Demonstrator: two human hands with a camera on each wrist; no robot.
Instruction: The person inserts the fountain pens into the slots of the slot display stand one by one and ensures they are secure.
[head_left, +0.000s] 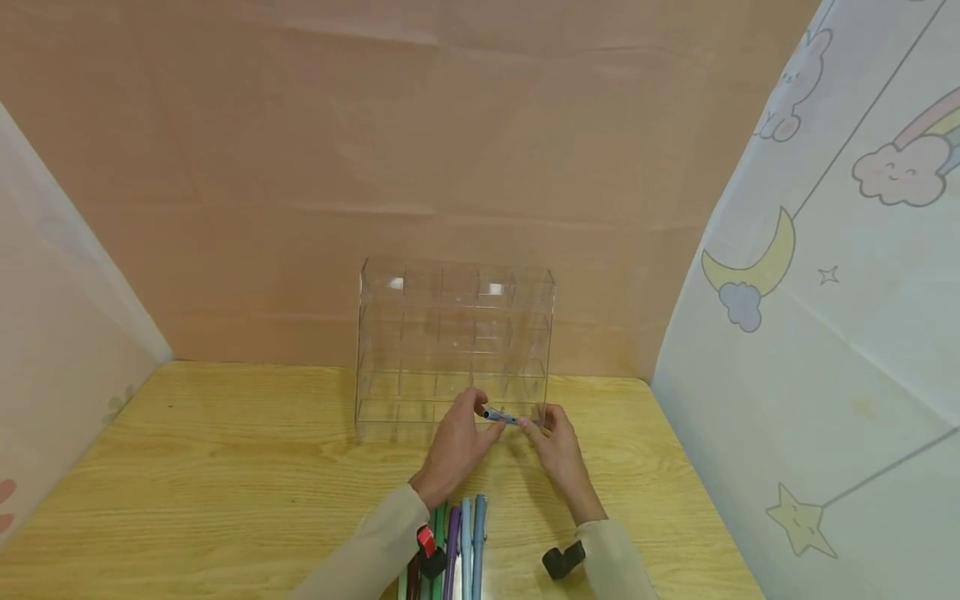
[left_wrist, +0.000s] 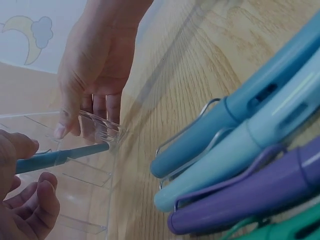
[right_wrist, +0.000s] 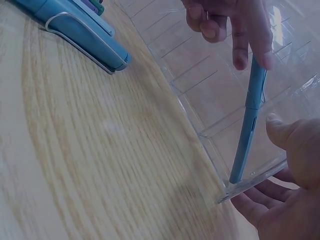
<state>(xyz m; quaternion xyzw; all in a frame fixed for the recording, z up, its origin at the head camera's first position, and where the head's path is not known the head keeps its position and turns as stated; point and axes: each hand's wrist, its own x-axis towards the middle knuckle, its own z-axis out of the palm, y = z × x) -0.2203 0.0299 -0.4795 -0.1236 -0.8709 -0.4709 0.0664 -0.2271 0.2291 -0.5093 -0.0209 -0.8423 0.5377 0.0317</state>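
Observation:
My left hand pinches a blue pen near its capped, clipped end. The pen slants into a clear acrylic pen rack, its other end at the lower right corner beside the side wall. At that same corner my right hand holds the rack's right side, fingers behind the side panel and thumb in front. In the right wrist view, the thumb stands close to the pen.
Several capped pens lie side by side on the wooden table in front of the rack, among them a blue pen, a light blue pen and a purple pen. A brown sheet hangs behind, and patterned sheets flank both sides.

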